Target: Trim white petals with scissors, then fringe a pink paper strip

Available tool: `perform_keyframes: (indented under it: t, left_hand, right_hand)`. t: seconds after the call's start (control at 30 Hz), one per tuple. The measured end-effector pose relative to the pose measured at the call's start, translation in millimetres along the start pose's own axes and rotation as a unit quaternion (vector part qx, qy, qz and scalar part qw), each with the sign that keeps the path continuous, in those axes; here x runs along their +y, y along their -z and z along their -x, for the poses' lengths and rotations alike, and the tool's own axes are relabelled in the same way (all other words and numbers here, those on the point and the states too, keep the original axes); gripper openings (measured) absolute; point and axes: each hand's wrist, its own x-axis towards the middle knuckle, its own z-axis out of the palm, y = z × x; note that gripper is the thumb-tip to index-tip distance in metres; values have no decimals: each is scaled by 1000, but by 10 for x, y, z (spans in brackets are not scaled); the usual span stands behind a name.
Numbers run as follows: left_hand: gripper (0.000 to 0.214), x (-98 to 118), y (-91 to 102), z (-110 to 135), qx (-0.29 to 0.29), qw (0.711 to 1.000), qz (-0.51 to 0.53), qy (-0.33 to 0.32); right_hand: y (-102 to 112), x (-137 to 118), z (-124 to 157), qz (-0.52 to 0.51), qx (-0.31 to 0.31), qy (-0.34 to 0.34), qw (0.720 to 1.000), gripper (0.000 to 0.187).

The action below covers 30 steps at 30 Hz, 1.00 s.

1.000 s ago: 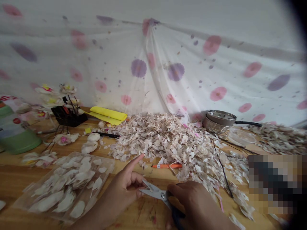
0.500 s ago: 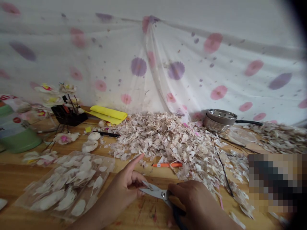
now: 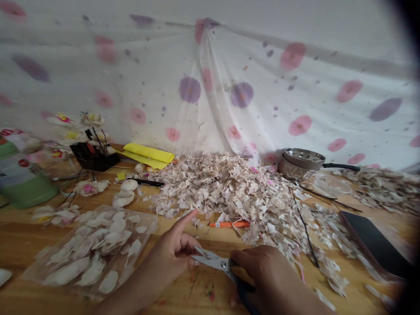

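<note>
Slightly parted, steel scissors [image 3: 219,264], black-handled

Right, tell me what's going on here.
A person is working at a wooden table. The right hand is closed on black-handled scissors, and the left hand sits by the blade tips with its index finger pointing out. Just beyond them lies a large heap of pale cut scraps. To the left, a clear plastic sheet holds whole white petal shapes.
</note>
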Motion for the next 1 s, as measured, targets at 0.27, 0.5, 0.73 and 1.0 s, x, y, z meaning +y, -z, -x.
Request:
perform_keyframes:
  t: [0.27,0.5,0.73,1.0]
  left_hand:
    - [102,-83,49,-41,-11,1000,-25,-11]
    - [99,-28,26,-13,-2,999,-34,-12]
    - [101,-106,39,-42,11,1000,-20,-20]
    - [92,-71,81,-82,57,998,-4,-4]
  right_hand:
    - [21,-10,13,6,7,2,1000,19]
    - [17,20,21,53,17,1,998,18]
    - [28,7,25,22,28,-37,999,16]
    - [71,11,-14,40,76,-107,991,6]
